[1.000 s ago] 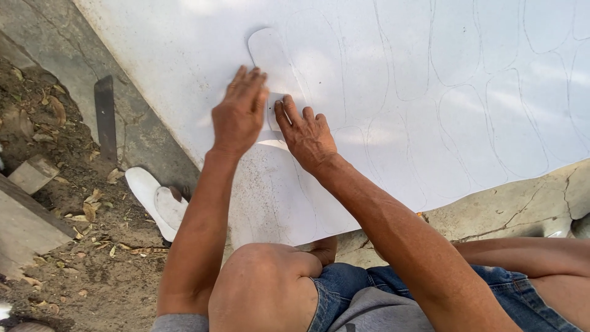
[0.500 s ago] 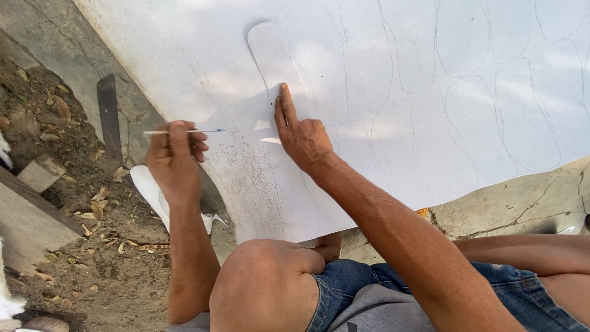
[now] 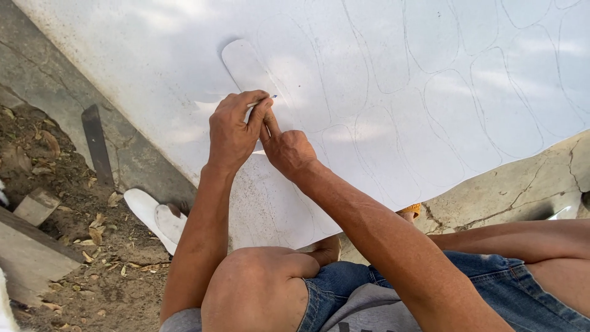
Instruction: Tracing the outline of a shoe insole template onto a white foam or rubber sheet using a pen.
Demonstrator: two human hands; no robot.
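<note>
A big white sheet [image 3: 381, 55] lies on the ground, covered with several pencilled sole-shaped outlines. A white sole-shaped template [image 3: 244, 64] rests on it near the sheet's left edge. My left hand [image 3: 230, 132] grips a thin pen [image 3: 261, 101], its tip pointing right at the template's lower end. My right hand [image 3: 287, 147] lies just beside the left one, its index finger stretched up and pressing on the template. My bare knee and denim shorts fill the bottom of the view.
Two white sole cut-outs [image 3: 153, 218] lie on the dirt left of my knee. A dark flat blade [image 3: 97, 144] rests on the concrete strip. A wooden block [image 3: 37, 206] and dry leaves lie on the soil at left. Cracked concrete [image 3: 522, 190] shows at right.
My left hand left the sheet, swung out left with the pen in it, and has come back to the template beside my right hand. The right hand stayed pressing.
</note>
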